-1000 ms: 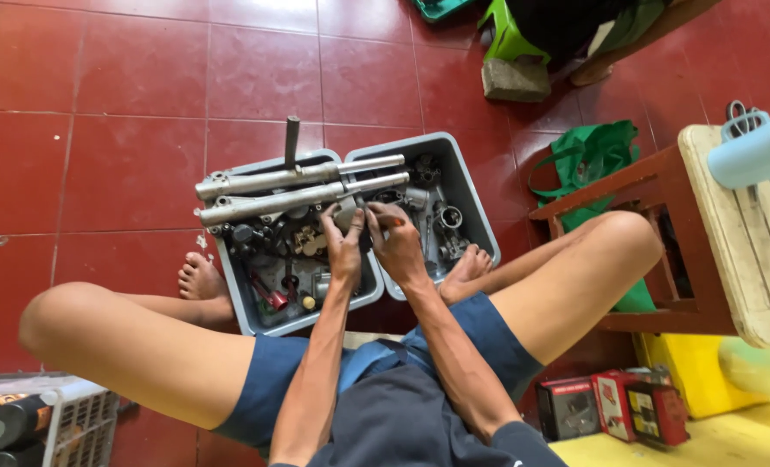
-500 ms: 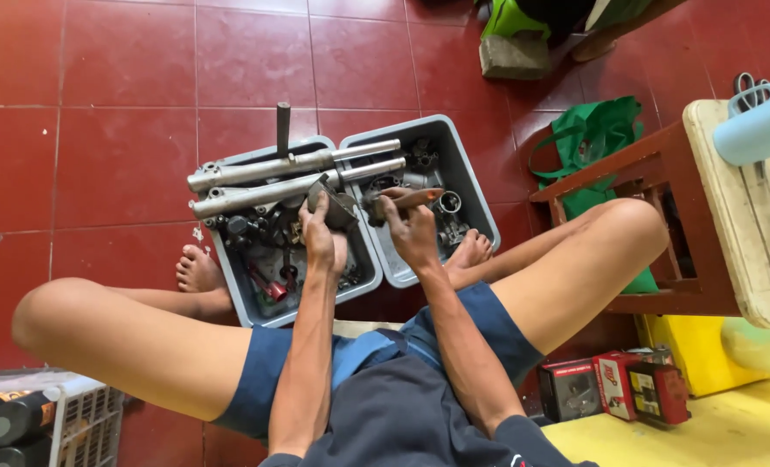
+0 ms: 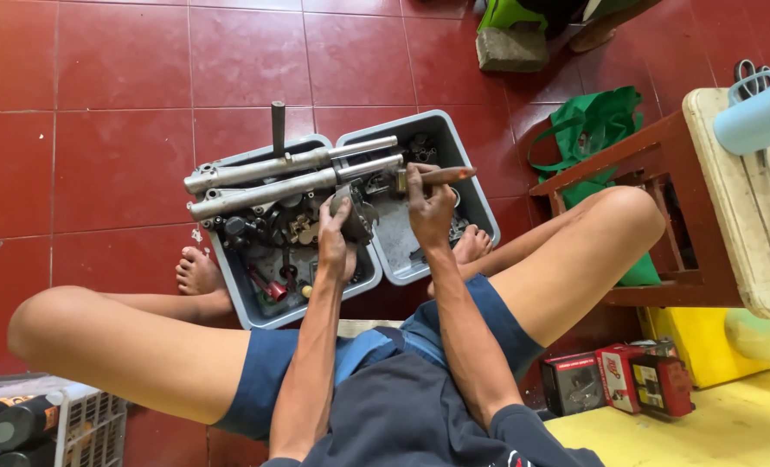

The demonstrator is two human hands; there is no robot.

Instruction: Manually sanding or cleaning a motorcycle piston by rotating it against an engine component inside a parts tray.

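- Left hand (image 3: 335, 242): fingers curled tight round a dull grey cast-metal part (image 3: 353, 214), lumpy w/ rounded edges; held just over the seam btwn the two trays.
- Right hand (image 3: 430, 206): closed round a brown rod-like tool (image 3: 441, 176), smooth, tip pointing away to the right of the grip. Its other end sits just beside the metal part; can't tell if touching.
- Just beyond both grips: two long silver fork tubes (image 3: 290, 177), smooth cylinders, lying side by side across the left grey plastic tray (image 3: 240, 298); a dark stub stands upright behind them.
- Under left grip: tray packed w/ greasy dark small parts, one red bit.
- Under right grip: second grey tray (image 3: 476, 186), squarish, rounded corners, mostly bare floor w/ a few parts.
- Floor: glossy red square tiles (image 3: 99, 60), pale grout.
- Right of grips: brown wooden stool frame, green bag (image 3: 588, 125); near the person, red/black small boxes (image 3: 619, 380) on yellow surface.
- Pose: seated, knees spread, bare feet at trays, both forearms reaching fwd, wrists close together.
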